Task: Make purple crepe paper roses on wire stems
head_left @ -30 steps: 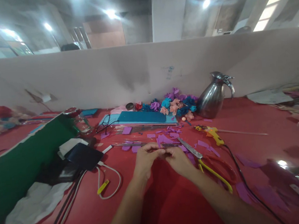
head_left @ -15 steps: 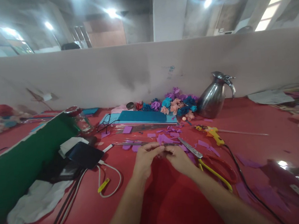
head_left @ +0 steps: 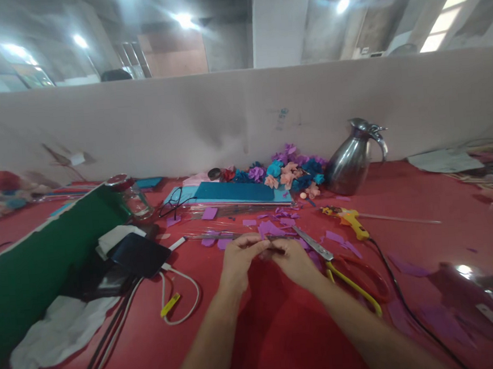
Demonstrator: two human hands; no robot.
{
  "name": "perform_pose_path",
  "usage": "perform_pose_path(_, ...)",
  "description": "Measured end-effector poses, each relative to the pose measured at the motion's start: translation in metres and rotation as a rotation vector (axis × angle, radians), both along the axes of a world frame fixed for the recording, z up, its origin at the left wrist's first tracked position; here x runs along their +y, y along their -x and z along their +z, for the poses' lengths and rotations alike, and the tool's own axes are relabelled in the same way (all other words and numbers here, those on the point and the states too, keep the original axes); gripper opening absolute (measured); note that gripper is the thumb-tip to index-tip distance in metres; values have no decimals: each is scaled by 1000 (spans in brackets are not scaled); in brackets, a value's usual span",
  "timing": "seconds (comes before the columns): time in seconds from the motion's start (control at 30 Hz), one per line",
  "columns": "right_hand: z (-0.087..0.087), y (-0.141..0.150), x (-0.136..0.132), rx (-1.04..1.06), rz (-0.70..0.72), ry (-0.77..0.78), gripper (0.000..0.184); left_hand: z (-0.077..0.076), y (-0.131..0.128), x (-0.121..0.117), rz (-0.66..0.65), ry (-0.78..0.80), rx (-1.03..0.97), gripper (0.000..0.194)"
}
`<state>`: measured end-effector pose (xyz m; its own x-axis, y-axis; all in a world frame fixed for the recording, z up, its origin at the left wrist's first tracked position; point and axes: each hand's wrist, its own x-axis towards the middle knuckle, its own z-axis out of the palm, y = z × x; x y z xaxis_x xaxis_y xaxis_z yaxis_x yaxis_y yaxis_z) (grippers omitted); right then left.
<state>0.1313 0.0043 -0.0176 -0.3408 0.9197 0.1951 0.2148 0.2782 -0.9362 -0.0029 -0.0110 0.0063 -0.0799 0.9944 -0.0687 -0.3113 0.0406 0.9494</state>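
The red table (head_left: pixel 148 351) took up most of the lower view, with a pale low wall (head_left: pixel 160 123) along its far edge. Across the table's near side, the left forearm (head_left: pixel 213 329) and right forearm (head_left: pixel 360 323) slanted inward from the bottom, converging toward the middle. Scissors (head_left: pixel 329 257) lay just right of the right wrist, their blades pointing forward and to the left. The left hand (head_left: pixel 240 261) was bent inward, its thumb stretched toward the other hand, fingers curled over. The right hand (head_left: pixel 293 260) faced it, knuckles up and fingers folded down, so the two sets of fingertips came together. How tightly the tips closed, and whether either hand gripped anything, could not be told; they were small and blurred. A yellow glue gun (head_left: pixel 354 224) lay well to the right. Smallest were the scraps: a piece of purple paper (head_left: pixel 270 228) lay just beyond the fingertips, with purple offcuts (head_left: pixel 285 212) scattered behind it.
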Motion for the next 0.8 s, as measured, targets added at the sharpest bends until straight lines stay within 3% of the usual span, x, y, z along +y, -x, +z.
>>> perform_pose_path(0.33,-1,2,0,0,35,-7,20,-1,0,0,34,-35,44,10)
perform_pose_path(0.6,6,2,-1,-35,23,-40,25,1,4,2,-119,-77,83,13)
perform_pose_path(0.8,10,2,-3,-90,24,-43,25,0,5,3,-49,-77,29,12)
